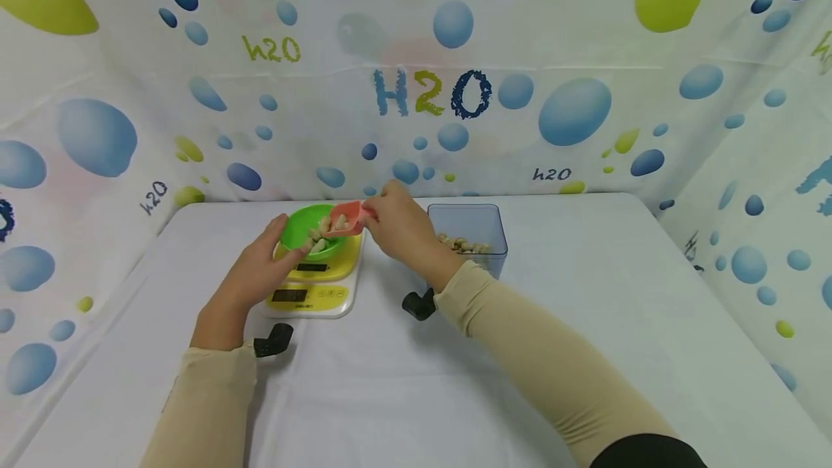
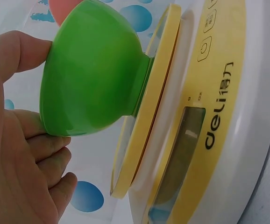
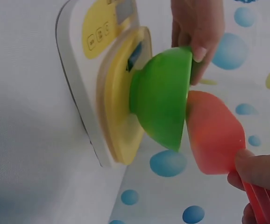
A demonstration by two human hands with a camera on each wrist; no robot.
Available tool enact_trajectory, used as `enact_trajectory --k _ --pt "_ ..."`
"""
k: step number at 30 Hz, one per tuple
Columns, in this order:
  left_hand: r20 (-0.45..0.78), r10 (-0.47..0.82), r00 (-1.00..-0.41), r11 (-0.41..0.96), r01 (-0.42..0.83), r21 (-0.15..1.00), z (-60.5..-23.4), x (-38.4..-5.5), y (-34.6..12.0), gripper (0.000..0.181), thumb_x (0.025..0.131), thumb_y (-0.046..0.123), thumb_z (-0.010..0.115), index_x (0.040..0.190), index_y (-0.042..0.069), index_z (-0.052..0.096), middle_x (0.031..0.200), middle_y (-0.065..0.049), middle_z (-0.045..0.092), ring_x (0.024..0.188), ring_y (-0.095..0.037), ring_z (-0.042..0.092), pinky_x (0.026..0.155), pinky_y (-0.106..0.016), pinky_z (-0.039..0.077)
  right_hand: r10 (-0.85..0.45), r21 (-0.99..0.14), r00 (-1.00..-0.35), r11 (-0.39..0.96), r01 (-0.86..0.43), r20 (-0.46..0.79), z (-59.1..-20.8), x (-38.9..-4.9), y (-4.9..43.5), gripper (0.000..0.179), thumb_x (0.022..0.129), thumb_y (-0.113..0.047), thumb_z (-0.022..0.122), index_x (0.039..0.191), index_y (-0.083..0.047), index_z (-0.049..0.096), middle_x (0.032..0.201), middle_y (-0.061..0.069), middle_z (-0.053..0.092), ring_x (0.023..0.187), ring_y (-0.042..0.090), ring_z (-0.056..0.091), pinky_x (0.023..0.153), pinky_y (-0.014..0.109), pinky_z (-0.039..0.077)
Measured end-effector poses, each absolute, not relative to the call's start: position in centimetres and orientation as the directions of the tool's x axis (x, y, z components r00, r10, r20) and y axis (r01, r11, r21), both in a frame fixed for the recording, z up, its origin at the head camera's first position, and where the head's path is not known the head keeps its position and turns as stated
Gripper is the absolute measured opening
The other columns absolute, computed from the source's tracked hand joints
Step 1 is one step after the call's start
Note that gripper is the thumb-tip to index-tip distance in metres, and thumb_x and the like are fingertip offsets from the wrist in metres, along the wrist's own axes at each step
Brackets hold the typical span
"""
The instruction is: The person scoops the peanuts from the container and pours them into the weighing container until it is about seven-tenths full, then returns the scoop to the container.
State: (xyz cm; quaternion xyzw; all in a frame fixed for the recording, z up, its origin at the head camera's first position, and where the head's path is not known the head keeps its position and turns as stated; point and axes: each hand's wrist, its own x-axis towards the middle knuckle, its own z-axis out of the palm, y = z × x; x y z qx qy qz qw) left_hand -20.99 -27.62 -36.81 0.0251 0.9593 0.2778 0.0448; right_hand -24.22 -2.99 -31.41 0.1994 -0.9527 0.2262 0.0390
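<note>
A green bowl point(image 1: 296, 226) stands on the yellow top of a white-and-yellow kitchen scale point(image 1: 312, 300), with pale nuts that look like pistachios point(image 1: 317, 243) inside. My left hand point(image 1: 260, 266) steadies the bowl at its rim, thumb on one side and fingers on the other, as the left wrist view shows. In my right hand point(image 1: 406, 226) is a pink scoop point(image 1: 349, 218), pinched by its handle. The scoop tilts over the bowl's right rim with a few nuts in it. From the right wrist camera, the scoop's lip point(image 3: 193, 107) lies against or just beside the rim.
To the right of the scale, a clear bluish square container point(image 1: 497, 237) holds more of the nuts, partly hidden behind my right forearm. A white cloth point(image 1: 585, 273) covers the table, and a patterned curtain point(image 1: 312, 107) hangs behind its far edge.
</note>
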Motion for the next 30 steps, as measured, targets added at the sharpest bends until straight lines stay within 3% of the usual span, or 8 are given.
enact_trajectory --k 7,13,20,26,30 --pt "-0.066 0.075 -0.995 0.836 0.027 0.548 -37.0 -21.1 -27.5 0.086 0.097 0.057 0.042 0.16 0.016 0.0 0.166 -0.014 0.004 0.15 -0.044 0.011 0.116 -0.066 0.016 -0.448 -0.222 -0.846 0.828 -0.515 0.29 -31.9 -24.0 -3.4 0.027 0.097 -0.029 0.063 0.121 -0.021 0.071 0.094 0.001 0.046 0.077 0.014 0.05 0.058 0.019 0.046" --pt "-0.067 0.067 -0.996 0.841 0.02 0.541 -37.0 -21.1 -27.7 0.085 0.097 0.057 0.041 0.16 0.016 0.0 0.166 -0.013 0.004 0.15 -0.044 0.011 0.116 -0.065 0.016 -0.552 0.016 -0.722 0.799 -0.602 0.418 -32.1 -23.8 -3.6 0.024 0.099 -0.014 0.059 0.116 -0.022 0.074 0.088 0.002 0.045 0.069 0.015 0.045 0.052 0.02 0.041" --pt "-0.064 0.062 -0.996 0.841 0.017 0.541 -37.1 -21.1 -27.8 0.085 0.097 0.056 0.042 0.16 0.016 0.001 0.166 -0.014 0.005 0.149 -0.045 0.012 0.116 -0.066 0.017 -0.637 0.246 -0.611 0.759 -0.602 0.471 -31.8 -23.1 -3.8 0.026 0.096 -0.011 0.061 0.118 -0.019 0.074 0.097 0.004 0.052 0.073 0.016 0.05 0.055 0.022 0.047" --pt "-0.063 0.065 -0.996 0.834 0.02 0.552 -37.1 -21.1 -27.9 0.085 0.097 0.056 0.042 0.16 0.016 0.001 0.166 -0.014 0.005 0.149 -0.045 0.012 0.115 -0.067 0.018 -0.648 0.315 -0.53 0.746 -0.586 0.548 -31.9 -23.2 -3.7 0.017 0.097 -0.022 0.064 0.105 -0.018 0.078 0.09 0.003 0.053 0.066 0.015 0.049 0.048 0.022 0.04" --pt "-0.06 0.07 -0.996 0.827 0.024 0.562 -37.0 -21.1 -27.9 0.085 0.097 0.055 0.042 0.16 0.017 0.001 0.166 -0.013 0.005 0.149 -0.045 0.012 0.115 -0.067 0.018 -0.654 0.332 -0.504 0.738 -0.587 0.564 -32.0 -23.4 -3.6 0.018 0.098 -0.018 0.061 0.102 -0.019 0.079 0.089 0.003 0.053 0.064 0.016 0.046 0.047 0.022 0.036"
